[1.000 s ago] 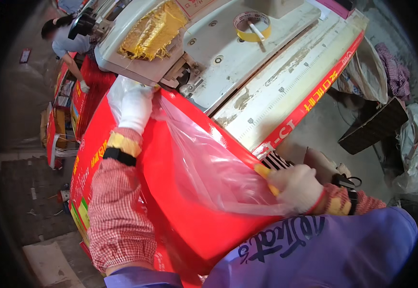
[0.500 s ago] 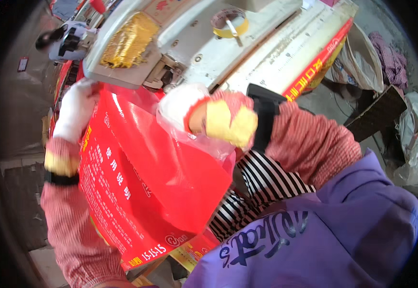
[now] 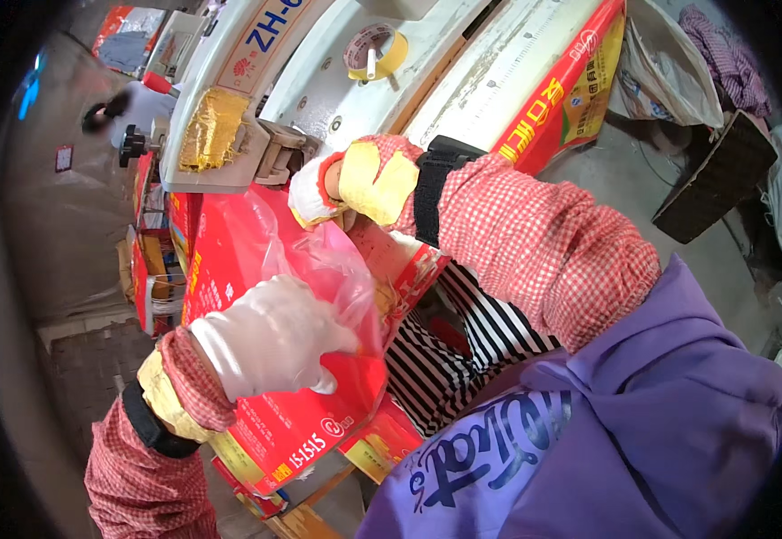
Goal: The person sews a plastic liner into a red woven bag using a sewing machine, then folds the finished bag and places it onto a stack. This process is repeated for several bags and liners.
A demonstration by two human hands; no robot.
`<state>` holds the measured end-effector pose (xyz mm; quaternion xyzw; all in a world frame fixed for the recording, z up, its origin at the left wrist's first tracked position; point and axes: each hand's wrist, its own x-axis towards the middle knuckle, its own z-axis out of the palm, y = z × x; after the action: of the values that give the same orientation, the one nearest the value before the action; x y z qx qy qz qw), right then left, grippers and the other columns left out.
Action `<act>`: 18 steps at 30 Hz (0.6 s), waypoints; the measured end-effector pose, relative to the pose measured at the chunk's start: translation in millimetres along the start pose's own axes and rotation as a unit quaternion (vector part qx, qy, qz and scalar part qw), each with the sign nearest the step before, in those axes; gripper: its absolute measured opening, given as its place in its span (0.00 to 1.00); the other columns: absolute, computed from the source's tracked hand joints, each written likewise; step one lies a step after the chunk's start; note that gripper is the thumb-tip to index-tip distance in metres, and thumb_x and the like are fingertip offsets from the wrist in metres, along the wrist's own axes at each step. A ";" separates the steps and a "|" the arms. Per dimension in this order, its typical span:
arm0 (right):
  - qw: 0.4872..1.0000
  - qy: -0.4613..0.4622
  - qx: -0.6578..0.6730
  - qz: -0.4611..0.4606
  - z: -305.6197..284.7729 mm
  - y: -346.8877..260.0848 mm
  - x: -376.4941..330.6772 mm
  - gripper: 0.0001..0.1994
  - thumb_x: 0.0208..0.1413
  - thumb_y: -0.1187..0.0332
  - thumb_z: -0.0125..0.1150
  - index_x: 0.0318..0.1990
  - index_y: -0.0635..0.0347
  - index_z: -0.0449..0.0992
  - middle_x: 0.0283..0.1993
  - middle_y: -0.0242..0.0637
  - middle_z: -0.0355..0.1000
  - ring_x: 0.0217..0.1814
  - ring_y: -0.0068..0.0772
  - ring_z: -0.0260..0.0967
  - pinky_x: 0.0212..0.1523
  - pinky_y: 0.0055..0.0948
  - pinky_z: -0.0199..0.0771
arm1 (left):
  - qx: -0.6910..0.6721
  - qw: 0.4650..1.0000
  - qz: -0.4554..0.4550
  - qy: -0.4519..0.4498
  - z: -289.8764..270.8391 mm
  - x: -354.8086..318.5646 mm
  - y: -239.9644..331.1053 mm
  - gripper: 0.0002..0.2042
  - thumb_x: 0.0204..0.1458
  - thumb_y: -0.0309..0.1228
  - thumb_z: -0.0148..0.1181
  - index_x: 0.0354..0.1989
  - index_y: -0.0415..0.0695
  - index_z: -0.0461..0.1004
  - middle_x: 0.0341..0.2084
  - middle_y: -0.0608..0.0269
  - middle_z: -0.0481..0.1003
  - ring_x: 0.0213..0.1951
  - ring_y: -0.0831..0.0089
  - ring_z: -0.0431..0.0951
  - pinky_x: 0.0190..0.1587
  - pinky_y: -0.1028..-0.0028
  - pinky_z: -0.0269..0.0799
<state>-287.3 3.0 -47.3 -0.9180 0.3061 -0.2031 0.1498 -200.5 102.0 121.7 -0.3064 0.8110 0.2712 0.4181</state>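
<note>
A large red printed woven bag (image 3: 256, 422) lies across my lap and the machine's edge, with a clear plastic liner (image 3: 328, 269) bunched at its open side. My left hand (image 3: 270, 337), in a white glove, lies over the bag with its fingers bent around the bag's edge. Further up, my gloved right hand (image 3: 319, 190) is closed at the upper end of the liner, close to the metal foot area (image 3: 279, 153) of a white sewing machine (image 3: 220, 90). Its fingertips are partly hidden by the wrist and glove.
A yellow tape roll (image 3: 376, 51) with a cigarette across it sits on the machine bed. A golden woven patch (image 3: 214, 130) covers the machine's end. More red and yellow bags (image 3: 557, 99) lie along the table's right edge. A person (image 3: 131, 112) is at the far left.
My left hand has come from the bag's far upper left corner down onto its middle. My right hand has shifted left and slightly up. The bag's open side has folded, showing more liner.
</note>
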 end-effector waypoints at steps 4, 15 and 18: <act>0.999 0.004 0.032 -0.038 -15.1 -1.8 -13.1 0.05 0.44 0.71 0.53 0.22 0.59 0.75 0.22 0.39 0.71 0.25 0.38 0.70 0.26 0.37 0.70 | 0.132 0.985 -0.041 -0.100 24.1 -28.4 41.1 0.12 0.41 0.41 0.56 0.17 0.45 0.76 0.15 0.60 0.71 0.24 0.60 0.73 0.27 0.63 0.68; 0.948 0.125 0.288 -0.047 5.3 -52.8 -59.1 0.06 0.43 0.68 0.54 0.25 0.60 0.75 0.24 0.41 0.73 0.26 0.34 0.71 0.27 0.36 0.69 | 0.123 0.992 -0.004 -0.007 44.7 37.2 120.8 0.05 0.32 0.31 0.55 0.14 0.44 0.73 0.14 0.59 0.71 0.22 0.65 0.74 0.23 0.66 0.68; 0.962 0.155 0.131 0.181 59.2 -98.1 -64.3 0.16 0.50 0.64 0.48 0.43 0.64 0.72 0.25 0.42 0.70 0.26 0.45 0.69 0.21 0.35 0.72 | 0.044 0.994 0.052 0.086 35.1 59.7 112.1 0.05 0.30 0.31 0.55 0.12 0.44 0.72 0.12 0.59 0.70 0.21 0.63 0.74 0.20 0.63 0.67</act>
<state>-257.6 127.3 -77.9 -0.7764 0.4576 -0.3510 0.2541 -291.3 184.8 74.2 -0.2671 0.8700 0.2291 0.3452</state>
